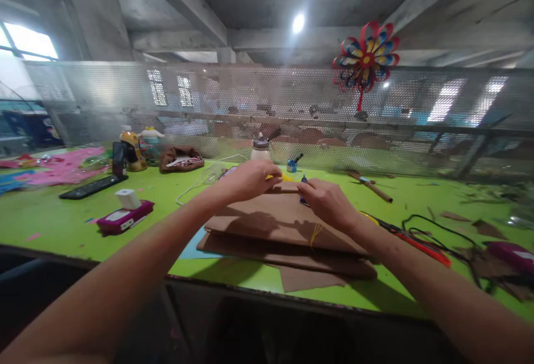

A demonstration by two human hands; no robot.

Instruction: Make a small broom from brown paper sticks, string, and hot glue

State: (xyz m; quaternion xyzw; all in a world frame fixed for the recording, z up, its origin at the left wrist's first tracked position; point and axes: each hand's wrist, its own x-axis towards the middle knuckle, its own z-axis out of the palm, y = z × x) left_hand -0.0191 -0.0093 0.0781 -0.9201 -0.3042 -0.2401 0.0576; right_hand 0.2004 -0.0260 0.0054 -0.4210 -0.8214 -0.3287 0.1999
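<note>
My left hand (249, 180) is closed in a pinch on a small yellow piece (285, 177) at the far edge of a stack of brown cardboard sheets (267, 222). My right hand (327, 202) is closed beside it, fingers curled on a small dark blue object (303, 199) that is mostly hidden. A thin yellow thread (315, 234) trails below my right wrist onto the cardboard. Both hands rest over the cardboard on the green table (62, 216).
A magenta box with a white block (124, 215), a black remote (92, 186), a bottle (261, 149), a blue ink pot (292, 166), a wooden stick (374, 188), red-handled tools and black cables (425, 241) lie around. A mesh screen (250, 108) with a paper pinwheel (366, 59) backs the table.
</note>
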